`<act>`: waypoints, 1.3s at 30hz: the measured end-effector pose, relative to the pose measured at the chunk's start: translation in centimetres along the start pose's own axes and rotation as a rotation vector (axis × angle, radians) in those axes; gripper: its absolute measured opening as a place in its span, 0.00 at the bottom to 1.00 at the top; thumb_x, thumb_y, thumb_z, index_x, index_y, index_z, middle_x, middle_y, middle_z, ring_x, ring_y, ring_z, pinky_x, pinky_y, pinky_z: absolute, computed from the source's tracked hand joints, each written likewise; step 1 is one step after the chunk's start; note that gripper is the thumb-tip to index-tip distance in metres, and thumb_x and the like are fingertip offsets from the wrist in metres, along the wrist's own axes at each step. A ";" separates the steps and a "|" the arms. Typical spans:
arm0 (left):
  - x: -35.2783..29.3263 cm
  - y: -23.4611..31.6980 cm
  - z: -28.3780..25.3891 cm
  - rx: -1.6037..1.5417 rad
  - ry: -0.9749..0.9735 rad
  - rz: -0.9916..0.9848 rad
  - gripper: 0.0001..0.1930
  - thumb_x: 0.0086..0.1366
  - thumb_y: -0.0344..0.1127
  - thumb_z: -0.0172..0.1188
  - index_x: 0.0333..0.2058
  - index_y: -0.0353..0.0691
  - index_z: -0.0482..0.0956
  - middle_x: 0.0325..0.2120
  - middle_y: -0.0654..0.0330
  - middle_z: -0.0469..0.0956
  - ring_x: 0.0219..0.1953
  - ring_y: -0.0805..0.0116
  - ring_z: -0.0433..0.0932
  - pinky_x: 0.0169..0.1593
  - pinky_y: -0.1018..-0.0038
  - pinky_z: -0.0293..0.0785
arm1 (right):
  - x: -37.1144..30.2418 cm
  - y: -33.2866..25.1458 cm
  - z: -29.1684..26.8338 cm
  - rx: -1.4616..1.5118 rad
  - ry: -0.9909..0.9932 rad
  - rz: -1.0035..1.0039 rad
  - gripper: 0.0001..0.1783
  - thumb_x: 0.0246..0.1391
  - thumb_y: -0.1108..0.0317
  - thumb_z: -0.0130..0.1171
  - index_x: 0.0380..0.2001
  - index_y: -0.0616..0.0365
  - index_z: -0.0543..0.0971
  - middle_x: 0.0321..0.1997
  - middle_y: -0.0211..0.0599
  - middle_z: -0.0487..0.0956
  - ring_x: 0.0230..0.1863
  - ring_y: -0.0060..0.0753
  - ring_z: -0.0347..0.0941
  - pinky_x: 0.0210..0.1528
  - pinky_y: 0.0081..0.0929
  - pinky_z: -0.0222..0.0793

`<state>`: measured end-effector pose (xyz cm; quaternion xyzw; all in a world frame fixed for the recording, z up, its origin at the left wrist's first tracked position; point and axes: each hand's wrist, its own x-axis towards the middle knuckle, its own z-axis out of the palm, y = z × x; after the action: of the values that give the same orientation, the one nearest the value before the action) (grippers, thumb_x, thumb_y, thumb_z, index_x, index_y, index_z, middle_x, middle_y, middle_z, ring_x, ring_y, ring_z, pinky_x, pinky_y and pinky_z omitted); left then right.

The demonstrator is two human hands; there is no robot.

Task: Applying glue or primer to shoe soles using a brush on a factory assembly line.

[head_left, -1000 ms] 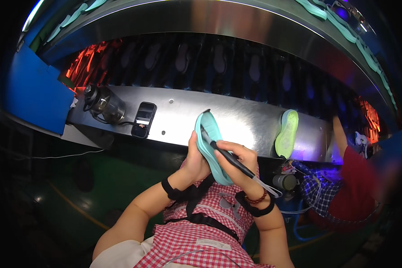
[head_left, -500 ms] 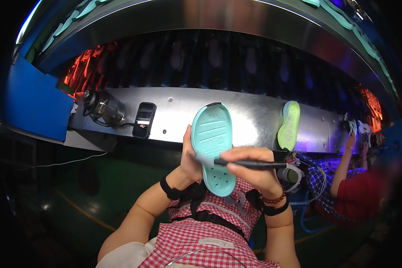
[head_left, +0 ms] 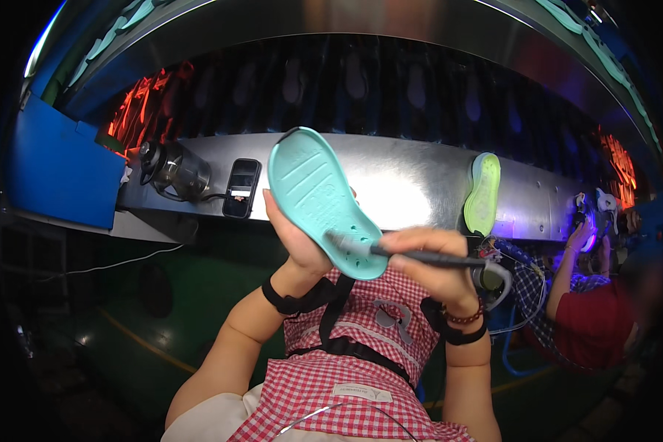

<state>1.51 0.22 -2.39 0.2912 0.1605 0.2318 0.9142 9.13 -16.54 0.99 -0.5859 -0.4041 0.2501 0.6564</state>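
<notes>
A turquoise shoe sole (head_left: 309, 180) with ridges and small holes is in my left hand (head_left: 296, 239), whose fingers wrap round its left edge and underside. It tilts, its dark-tipped end up and to the left. My right hand (head_left: 440, 276) is closed round the dark handle of a brush (head_left: 350, 244). The pale bristles, blurred by motion, lie over the lower part of the sole, near the holes. A clear curved tube (head_left: 507, 283) runs from the back of the brush.
On the metal ledge (head_left: 398, 184) are a dark-lidded see-through jug (head_left: 177, 173), a black phone-like case (head_left: 241, 188) and a lime-yellow sole (head_left: 483, 195). Behind it runs a dark conveyor (head_left: 324, 96) carrying soles, with orange glows at both ends. At right, a co-worker (head_left: 593, 324) handles something under purple light.
My left hand has raised the sole and tilted its top to the left. The brush has moved slightly right, staying over the sole's lower part.
</notes>
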 end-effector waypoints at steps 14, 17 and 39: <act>-0.2 2.4 0.5 0.040 -0.200 0.074 0.44 0.54 0.72 0.23 0.47 0.35 0.66 0.35 0.47 0.73 0.32 0.57 0.74 0.37 0.64 0.73 | -1.0 1.4 -0.4 0.295 0.000 0.088 0.10 0.42 0.82 0.57 0.32 0.66 0.76 0.40 0.49 0.76 0.45 0.38 0.72 0.51 0.31 0.66; -0.6 1.9 1.6 -0.100 -0.129 -0.002 0.42 0.57 0.69 0.27 0.51 0.34 0.63 0.42 0.45 0.70 0.40 0.54 0.73 0.43 0.62 0.72 | -1.3 2.5 0.8 0.648 0.108 0.113 0.10 0.44 0.82 0.55 0.34 0.68 0.75 0.40 0.50 0.76 0.45 0.37 0.72 0.52 0.30 0.65; 0.3 3.9 -0.1 0.537 -0.495 -0.829 0.26 0.61 0.43 0.44 0.52 0.27 0.60 0.45 0.46 0.69 0.47 0.62 0.71 0.50 0.70 0.67 | 0.8 -2.6 -2.5 -0.125 -0.446 -0.014 0.10 0.38 0.80 0.61 0.30 0.64 0.79 0.34 0.45 0.79 0.38 0.37 0.76 0.42 0.26 0.71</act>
<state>0.39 3.20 -0.16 0.4722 0.0957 -0.2719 0.8330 11.21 -17.82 3.77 -0.5528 -0.5578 0.3434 0.5151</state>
